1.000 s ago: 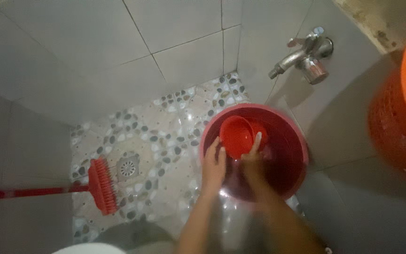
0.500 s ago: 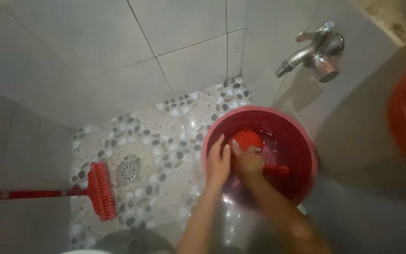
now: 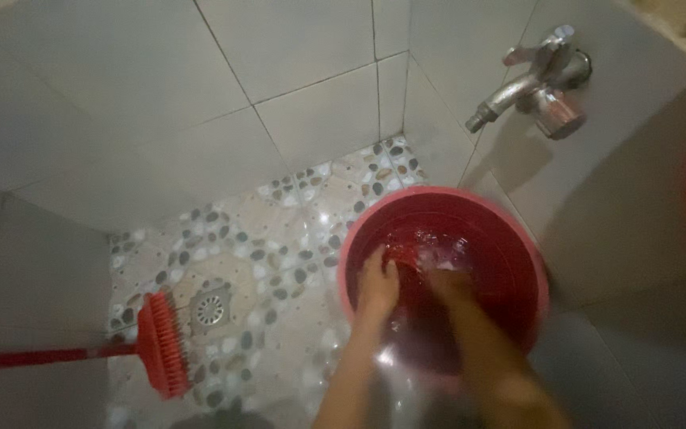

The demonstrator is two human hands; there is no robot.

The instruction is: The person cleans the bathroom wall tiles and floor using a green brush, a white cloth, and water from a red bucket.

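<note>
Both hands work inside the red bucket at right: left hand and right hand curl around a submerged red dipper; grip unclear. Keep it low to limit splashing.

A dim bathroom corner seen from above. Large pale grey wall tiles meet at a corner. The floor is patterned with multicoloured pebbles and has a small round metal drain. A chrome tap juts from the right wall. A red long-handled brush lies beside the drain.
</note>
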